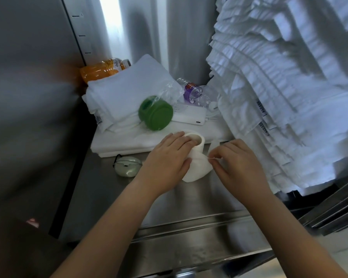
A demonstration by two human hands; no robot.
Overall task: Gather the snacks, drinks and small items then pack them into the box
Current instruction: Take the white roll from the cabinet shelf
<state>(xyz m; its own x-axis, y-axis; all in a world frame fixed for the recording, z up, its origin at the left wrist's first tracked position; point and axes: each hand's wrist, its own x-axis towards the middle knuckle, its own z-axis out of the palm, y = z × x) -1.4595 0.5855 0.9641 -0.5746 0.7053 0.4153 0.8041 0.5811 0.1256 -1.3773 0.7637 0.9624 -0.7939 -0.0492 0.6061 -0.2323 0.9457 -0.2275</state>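
Steel counter (189,199) with cloths (117,144), paper roll (197,167)

The roll (197,169) lies before me on the surface (100,187), a case (127,166) to its left, a jar (155,112) behind on, I think, cloths (125,93).

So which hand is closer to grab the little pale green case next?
Probably the left hand. The pale green case lies just beside it on the steel counter, while the right hand sits across the white paper roll, pinching its loose end.
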